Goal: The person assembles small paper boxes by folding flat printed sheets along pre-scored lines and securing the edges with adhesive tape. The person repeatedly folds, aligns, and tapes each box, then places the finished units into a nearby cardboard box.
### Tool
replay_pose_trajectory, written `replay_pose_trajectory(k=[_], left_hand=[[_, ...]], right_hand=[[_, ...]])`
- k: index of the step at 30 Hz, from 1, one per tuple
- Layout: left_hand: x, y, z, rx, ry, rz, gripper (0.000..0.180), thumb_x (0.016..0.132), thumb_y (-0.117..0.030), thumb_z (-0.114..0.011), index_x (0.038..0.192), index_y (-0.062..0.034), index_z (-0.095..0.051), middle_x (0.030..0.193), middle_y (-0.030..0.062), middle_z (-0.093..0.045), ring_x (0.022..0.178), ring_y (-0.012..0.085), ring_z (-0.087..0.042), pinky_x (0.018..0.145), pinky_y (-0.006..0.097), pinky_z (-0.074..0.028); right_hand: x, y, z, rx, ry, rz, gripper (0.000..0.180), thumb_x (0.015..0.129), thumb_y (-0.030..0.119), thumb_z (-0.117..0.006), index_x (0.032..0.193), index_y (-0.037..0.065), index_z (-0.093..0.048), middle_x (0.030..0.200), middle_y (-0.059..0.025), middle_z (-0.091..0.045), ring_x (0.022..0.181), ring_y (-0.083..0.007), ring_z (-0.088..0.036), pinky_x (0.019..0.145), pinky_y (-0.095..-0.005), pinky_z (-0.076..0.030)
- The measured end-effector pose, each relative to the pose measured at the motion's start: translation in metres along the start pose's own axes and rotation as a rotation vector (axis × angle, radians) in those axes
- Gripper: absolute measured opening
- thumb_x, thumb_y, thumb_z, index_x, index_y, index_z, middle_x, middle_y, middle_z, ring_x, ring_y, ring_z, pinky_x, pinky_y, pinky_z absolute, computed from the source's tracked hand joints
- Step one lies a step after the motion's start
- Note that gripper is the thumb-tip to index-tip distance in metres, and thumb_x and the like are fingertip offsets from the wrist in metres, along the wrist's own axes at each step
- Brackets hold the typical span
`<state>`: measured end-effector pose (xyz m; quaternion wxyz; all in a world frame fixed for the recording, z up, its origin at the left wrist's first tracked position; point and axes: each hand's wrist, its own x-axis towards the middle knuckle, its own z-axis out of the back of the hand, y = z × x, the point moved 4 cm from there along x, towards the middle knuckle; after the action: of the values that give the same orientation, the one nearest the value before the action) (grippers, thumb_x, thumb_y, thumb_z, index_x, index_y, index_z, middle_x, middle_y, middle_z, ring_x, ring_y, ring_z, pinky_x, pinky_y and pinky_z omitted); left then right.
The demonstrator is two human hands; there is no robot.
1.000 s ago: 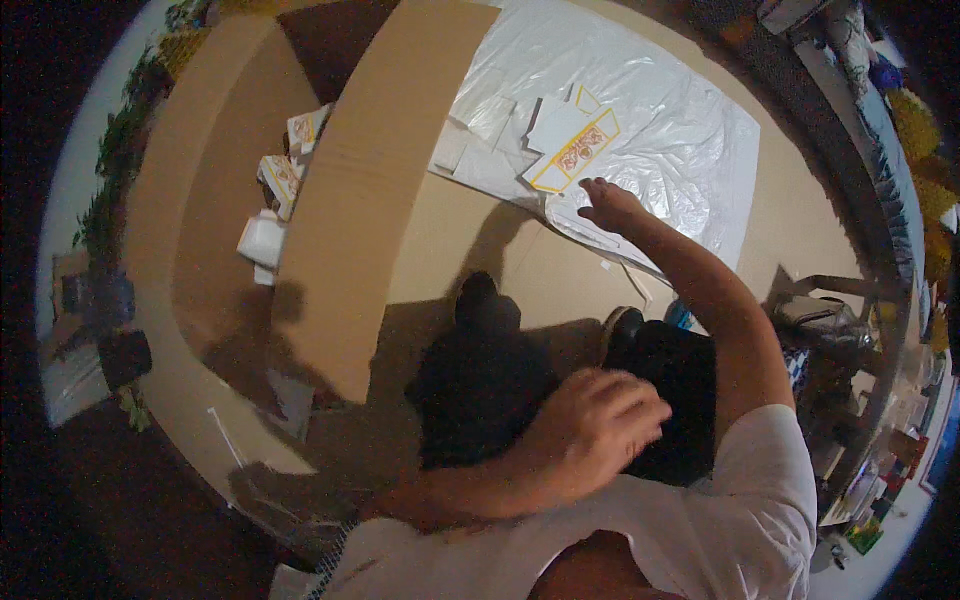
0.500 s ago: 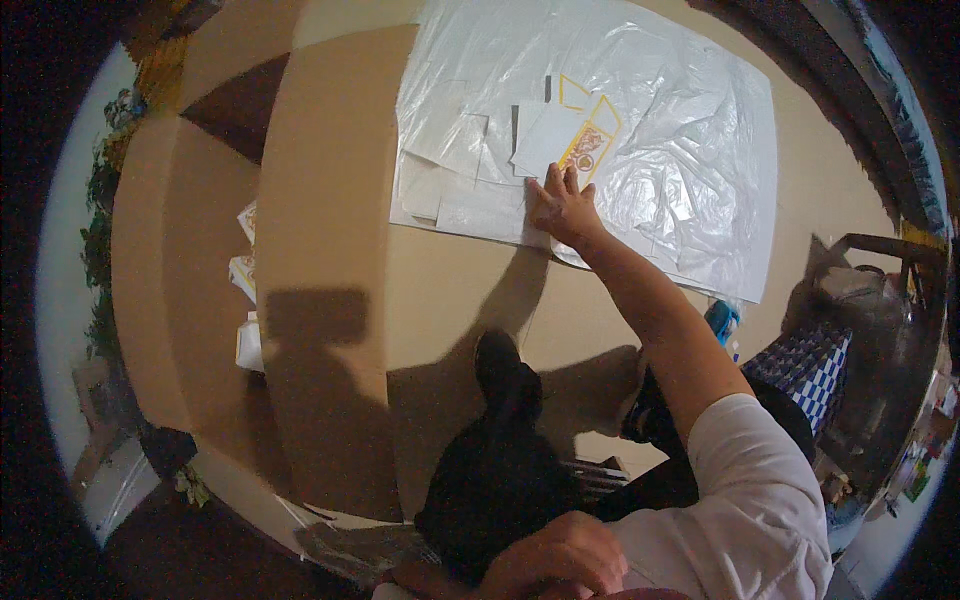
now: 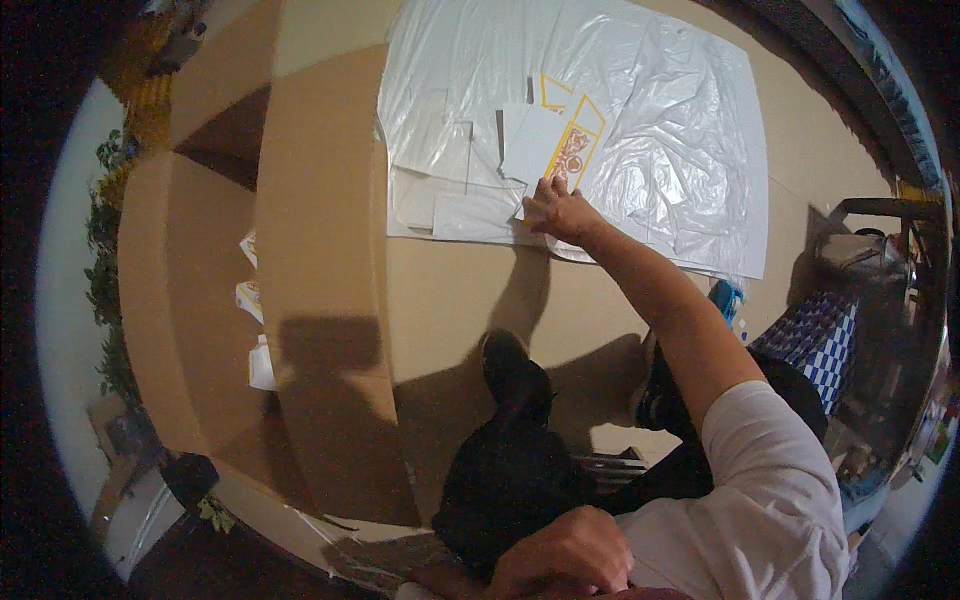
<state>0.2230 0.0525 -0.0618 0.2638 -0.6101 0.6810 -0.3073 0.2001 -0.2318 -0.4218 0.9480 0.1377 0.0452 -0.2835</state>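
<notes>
While left hand (image 3: pixel 565 555) rests fisted, right hand (image 3: pixel 560 210) grip open, touching one yellow-printed carton (image 3: pixel 572 150).

right hand (image 3: pixel 562 210) reached farther forward, now on flat white carton (image 3: pixel 535 145)

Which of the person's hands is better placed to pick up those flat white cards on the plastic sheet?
The right hand, I'd say. It is stretched out and already rests on the flat white cards lying on the clear plastic sheet. The left hand is curled close to the body, far from them.
</notes>
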Motion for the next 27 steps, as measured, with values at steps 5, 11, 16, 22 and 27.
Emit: replay_pose_trajectory(k=[5, 11, 16, 22, 27], left_hand=[[-0.004, 0.001, -0.009, -0.007, 0.018, 0.006, 0.015, 0.09, 0.0, -0.051, 0.102, -0.0007, -0.06, 0.103, 0.0153, -0.058, 0.098, 0.0261, -0.057, 0.088, 0.037, -0.044], [-0.008, -0.011, -0.029, 0.028, -0.026, -0.041, 0.015, 0.091, 0.001, -0.049, 0.102, -0.0002, -0.06, 0.102, 0.0157, -0.057, 0.098, 0.0256, -0.056, 0.088, 0.036, -0.044], [0.002, -0.011, -0.054, 0.116, -0.3, -0.058, 0.016, 0.088, -0.008, -0.048, 0.096, 0.0027, -0.058, 0.1, 0.0172, -0.058, 0.093, 0.0239, -0.056, 0.086, 0.034, -0.042], [0.01, -0.016, -0.06, 0.832, -0.38, -0.291, 0.064, 0.081, -0.007, -0.064, 0.138, 0.0006, -0.035, 0.138, 0.0189, -0.044, 0.128, 0.0288, -0.041, 0.108, 0.039, -0.029], [0.037, -0.048, -0.089, 1.416, -0.599, -0.568, 0.075, 0.077, -0.001, -0.067, 0.142, -0.0015, -0.03, 0.142, 0.0252, -0.037, 0.134, 0.0398, -0.034, 0.11, 0.045, -0.027]], right_hand=[[-0.006, -0.008, 0.022, 0.088, 0.034, -0.054, 0.022, 0.084, 0.029, -0.058, 0.093, 0.009, -0.06, 0.092, -0.0159, -0.066, 0.088, -0.0316, -0.067, 0.06, -0.0444, -0.054], [-0.025, -0.026, 0.165, 0.173, -0.591, -0.165, 0.02, 0.085, 0.03, -0.057, 0.082, 0.011, -0.058, 0.074, -0.012, -0.064, 0.07, -0.033, -0.064, 0.058, -0.0445, -0.049], [-0.069, -0.041, 0.281, 0.468, -0.815, -0.422, 0.031, 0.089, 0.035, -0.057, 0.086, 0.005, -0.063, 0.074, -0.0131, -0.065, 0.065, -0.0293, -0.065, 0.057, -0.039, -0.05], [-0.125, 0.03, 0.369, 1.256, -0.745, -0.376, 0.031, 0.089, 0.032, -0.062, 0.08, 0.003, -0.064, 0.065, -0.0046, -0.059, 0.052, -0.0133, -0.058, 0.046, -0.0256, -0.045], [-0.196, 0.105, 0.414, 1.407, -0.736, -0.268, 0.029, 0.088, 0.028, -0.064, 0.074, 0.003, -0.06, 0.061, -0.0037, -0.053, 0.049, -0.0142, -0.058, 0.042, -0.0254, -0.045]])
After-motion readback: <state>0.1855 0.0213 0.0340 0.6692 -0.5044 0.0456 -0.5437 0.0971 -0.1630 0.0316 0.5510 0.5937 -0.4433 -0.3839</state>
